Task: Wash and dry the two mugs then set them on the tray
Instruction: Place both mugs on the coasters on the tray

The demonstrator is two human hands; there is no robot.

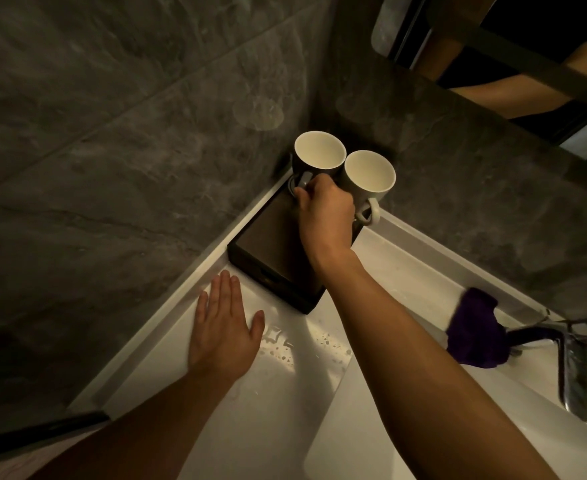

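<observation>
A pale worktop is running into a dark tiled corner, spotted with water. A dark tray is sitting in that corner, carrying two mugs side by side: a dark mug and a white mug, both upright. The right hand is reaching over the tray, its fingers curling around the dark mug's handle. The left hand is resting flat, fingers spread, holding nothing. A purple cloth is lying by the tap. Lifting straight up probably avoids knocking the neighbouring mug

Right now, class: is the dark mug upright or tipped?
Upright: the dark mug stands on the tray, its open mouth facing up.
</observation>
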